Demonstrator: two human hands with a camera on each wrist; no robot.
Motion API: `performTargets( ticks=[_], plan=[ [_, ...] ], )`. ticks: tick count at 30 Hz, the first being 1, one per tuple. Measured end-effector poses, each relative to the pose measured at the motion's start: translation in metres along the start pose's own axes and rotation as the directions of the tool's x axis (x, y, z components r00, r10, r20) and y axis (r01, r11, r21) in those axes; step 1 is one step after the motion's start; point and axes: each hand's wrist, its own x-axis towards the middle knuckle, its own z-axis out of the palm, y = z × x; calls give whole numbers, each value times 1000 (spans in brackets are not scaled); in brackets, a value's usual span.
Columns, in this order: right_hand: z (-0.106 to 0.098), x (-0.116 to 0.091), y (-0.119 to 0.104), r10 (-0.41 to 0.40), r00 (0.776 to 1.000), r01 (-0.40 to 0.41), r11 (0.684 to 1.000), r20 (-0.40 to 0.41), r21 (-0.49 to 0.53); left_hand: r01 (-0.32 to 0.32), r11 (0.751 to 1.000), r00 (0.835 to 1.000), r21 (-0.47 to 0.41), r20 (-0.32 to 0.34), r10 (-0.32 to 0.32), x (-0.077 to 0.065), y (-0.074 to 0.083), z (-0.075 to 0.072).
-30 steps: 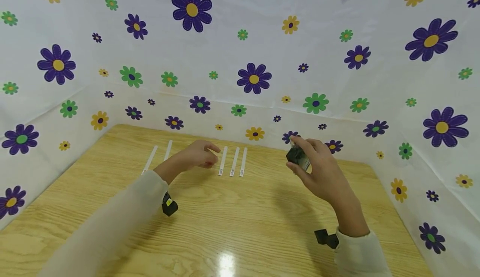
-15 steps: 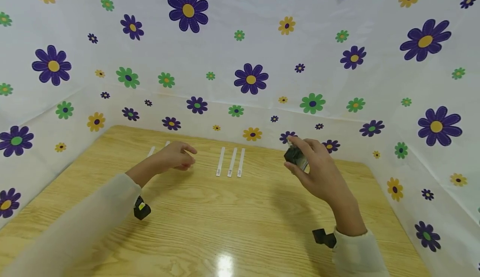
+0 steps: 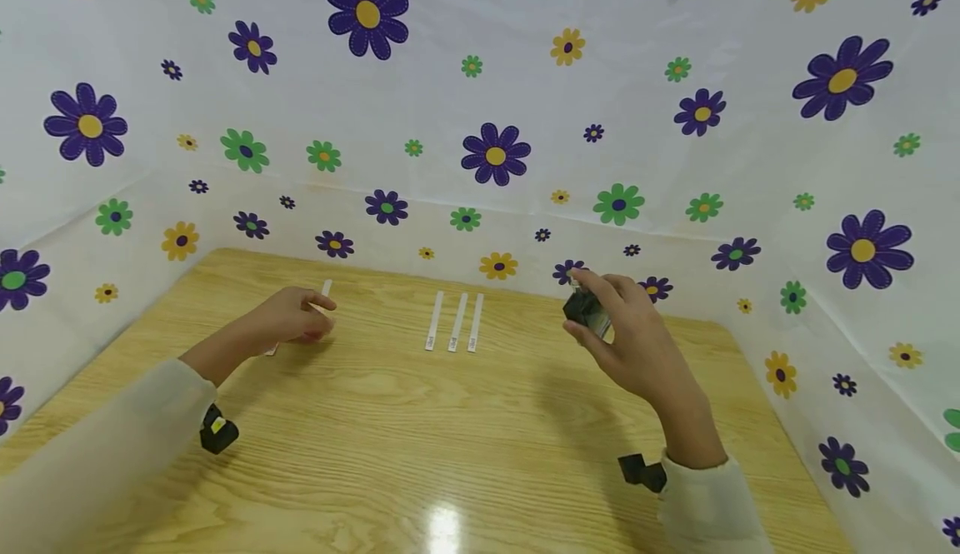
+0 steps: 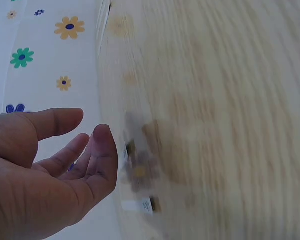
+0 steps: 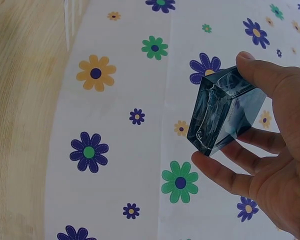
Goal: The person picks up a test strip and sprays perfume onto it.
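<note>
My right hand (image 3: 633, 346) holds a small glass perfume bottle (image 3: 585, 311) above the right side of the table, forefinger on its top. In the right wrist view the bottle (image 5: 224, 111) is bluish, thick-walled and angular, gripped between thumb and fingers. At the table's far left my left hand (image 3: 281, 322) hovers over two white paper strips, fingers loosely bent and nothing between them. It partly covers them; the end of one strip (image 3: 326, 287) peeks out behind the fingers. In the left wrist view a strip's labelled end (image 4: 146, 205) shows on the wood.
Three more white paper strips lie side by side mid-table, the leftmost strip (image 3: 434, 321) slightly apart from the others. A wooden table (image 3: 420, 446) carries everything. Flower-printed white cloth (image 3: 420, 104) walls it in at the back and both sides. Black cameras (image 3: 218, 432) sit at both wrists.
My left hand has swept left, from beside the three middle strips to over the two left ones. The right hand keeps the bottle in nearly the same place; the head view has turned slightly.
</note>
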Motion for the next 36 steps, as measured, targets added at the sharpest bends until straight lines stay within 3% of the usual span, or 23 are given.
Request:
performTargets(
  ticks=[8, 15, 36],
  plan=[
    [-1, 1, 0, -4, 1000, 4, 1000, -8, 5, 9, 1000, 1000, -11, -30, -9, -17, -25, -26],
    [-2, 1, 0, 4, 1000, -4, 1000, -11, 7, 55, 998, 997, -15, -46, -56, -27, -39, -37],
    [-3, 0, 0, 7, 1000, -7, 1000, -14, 0, 90, 989, 993, 115, -90, -80, -28, -41, -38]
  ],
)
